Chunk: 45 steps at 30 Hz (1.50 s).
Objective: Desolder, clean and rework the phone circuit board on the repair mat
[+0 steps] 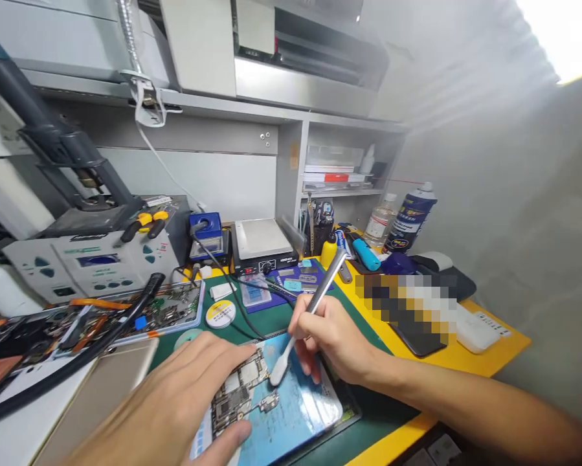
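Note:
A circuit board (235, 395) lies on a glossy blue plate (300, 421) at the bottom centre. My left hand (179, 395) spans the board's left side, its fingers spread, with the thumb and a fingertip at the board's edges. Pinched in my right hand (334, 333) is a slim grey and black tool (327, 281) with a rounded white tip. That tip points down at the board's right edge, near a small component part (269, 402); whether it touches cannot be made out.
Behind the plate are a round white tin (221, 314) and a hot plate (261, 239). A parts tray (174, 310) and a black hose (140, 307) lie left. Phones (419, 333), a spray can (410, 220) and a bottle (380, 220) stand or lie right.

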Each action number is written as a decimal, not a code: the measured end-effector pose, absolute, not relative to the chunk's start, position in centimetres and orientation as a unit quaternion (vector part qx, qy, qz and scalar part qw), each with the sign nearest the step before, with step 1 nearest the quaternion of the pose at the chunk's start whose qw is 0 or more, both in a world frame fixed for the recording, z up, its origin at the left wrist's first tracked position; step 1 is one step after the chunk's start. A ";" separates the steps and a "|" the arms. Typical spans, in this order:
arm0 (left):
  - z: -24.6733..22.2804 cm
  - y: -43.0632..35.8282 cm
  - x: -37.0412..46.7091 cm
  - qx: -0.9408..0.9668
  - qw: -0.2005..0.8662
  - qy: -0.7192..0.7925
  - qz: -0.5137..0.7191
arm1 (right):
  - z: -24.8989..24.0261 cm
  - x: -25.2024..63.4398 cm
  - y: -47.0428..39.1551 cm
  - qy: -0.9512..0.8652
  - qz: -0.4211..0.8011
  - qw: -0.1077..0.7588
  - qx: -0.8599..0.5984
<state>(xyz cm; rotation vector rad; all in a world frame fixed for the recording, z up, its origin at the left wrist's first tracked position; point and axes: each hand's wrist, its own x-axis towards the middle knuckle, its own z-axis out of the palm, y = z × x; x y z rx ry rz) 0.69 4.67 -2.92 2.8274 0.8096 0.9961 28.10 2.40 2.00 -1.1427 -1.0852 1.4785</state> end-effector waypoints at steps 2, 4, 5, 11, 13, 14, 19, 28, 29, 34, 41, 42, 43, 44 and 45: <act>-1.3 3.8 1.1 0.916 -0.004 0.259 0.307 | 2.0 28.1 2.4 -0.444 0.600 0.473 -0.468; -0.2 3.3 1.3 0.922 0.001 0.266 0.282 | 2.0 28.1 2.3 -0.446 0.599 0.472 -0.468; 0.0 3.1 1.3 0.923 0.007 0.271 0.272 | 2.0 28.0 2.3 -0.447 0.599 0.471 -0.469; -0.1 3.0 1.3 0.927 0.020 0.280 0.250 | 2.0 28.0 2.2 -0.452 0.586 0.477 -0.475; 0.0 3.0 1.4 0.926 0.026 0.279 0.253 | 2.0 28.0 2.1 -0.453 0.584 0.478 -0.475; 0.1 2.9 1.4 0.926 0.031 0.278 0.254 | 2.0 28.1 2.1 -0.453 0.584 0.477 -0.475; 0.2 2.8 1.4 0.924 0.043 0.282 0.254 | 2.0 28.2 2.1 -0.455 0.583 0.477 -0.475; 0.5 2.9 1.7 0.923 0.009 0.262 0.283 | 2.4 28.9 3.0 -0.432 0.565 0.525 -0.467; 0.6 3.0 1.7 0.923 0.002 0.258 0.286 | 2.8 29.4 3.5 -0.425 0.544 0.554 -0.466; -0.1 3.4 1.6 0.921 -0.047 0.245 0.299 | 4.0 32.5 7.1 -0.388 0.461 0.636 -0.483; -0.5 3.9 1.6 0.921 -0.015 0.236 0.310 | 2.9 31.3 9.0 -0.402 0.534 0.521 -0.531; -0.4 3.9 1.5 0.922 -0.015 0.236 0.308 | 2.9 30.8 9.0 -0.409 0.545 0.501 -0.533; -0.4 3.9 1.4 0.922 -0.013 0.238 0.305 | 2.8 30.5 9.1 -0.418 0.553 0.480 -0.538; -0.4 3.9 1.4 0.922 -0.008 0.242 0.301 | 2.8 30.3 9.0 -0.427 0.556 0.460 -0.545; -0.4 4.0 1.4 0.923 -0.001 0.249 0.294 | 2.8 30.3 9.0 -0.436 0.550 0.444 -0.557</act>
